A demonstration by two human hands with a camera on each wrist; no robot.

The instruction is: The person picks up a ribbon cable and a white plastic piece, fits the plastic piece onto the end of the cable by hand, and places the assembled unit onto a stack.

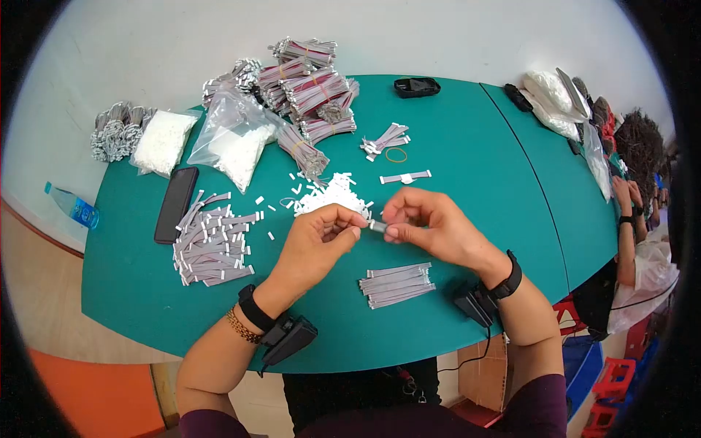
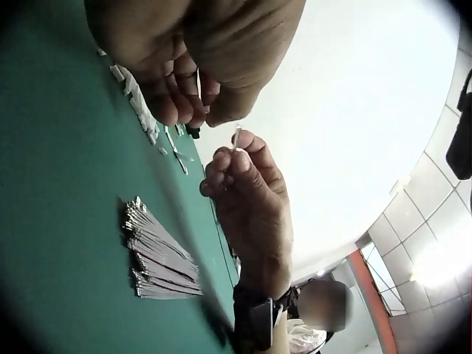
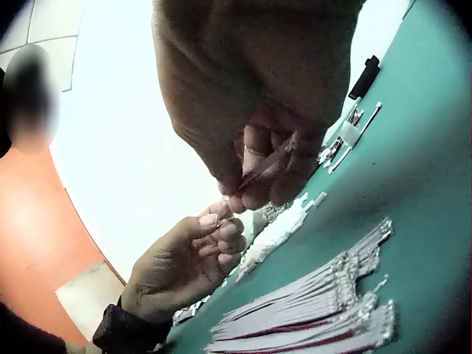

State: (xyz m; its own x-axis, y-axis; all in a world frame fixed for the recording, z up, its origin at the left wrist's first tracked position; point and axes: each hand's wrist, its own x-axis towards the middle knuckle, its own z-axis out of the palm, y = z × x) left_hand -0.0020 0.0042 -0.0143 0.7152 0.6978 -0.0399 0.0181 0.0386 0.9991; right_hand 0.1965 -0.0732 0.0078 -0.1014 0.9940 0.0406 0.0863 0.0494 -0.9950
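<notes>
Above the table, both hands meet with fingertips close together. My right hand [image 1: 438, 228] pinches a short grey ribbon cable [image 1: 379, 227] with a white end between thumb and fingers. My left hand [image 1: 315, 241] has its thumb and index finger pinched together right at the cable's white end, on a small white piece mostly hidden by the fingertips. Behind the hands lies a pile of small white pieces [image 1: 332, 196]. Nearer the body is a neat row of grey ribbon cables [image 1: 396, 285]. Beyond the right hand, one cable [image 1: 406, 177] has a white piece at its middle.
Loose cables [image 1: 215, 244] are heaped at left beside a black case [image 1: 176, 205]. Bags of white pieces [image 1: 164, 142] and bundled cables [image 1: 318, 91] stand behind. A rubber band [image 1: 396, 155], several cables [image 1: 385, 141] and a black object [image 1: 417, 87] lie farther back. A bottle [image 1: 73, 206] is far left.
</notes>
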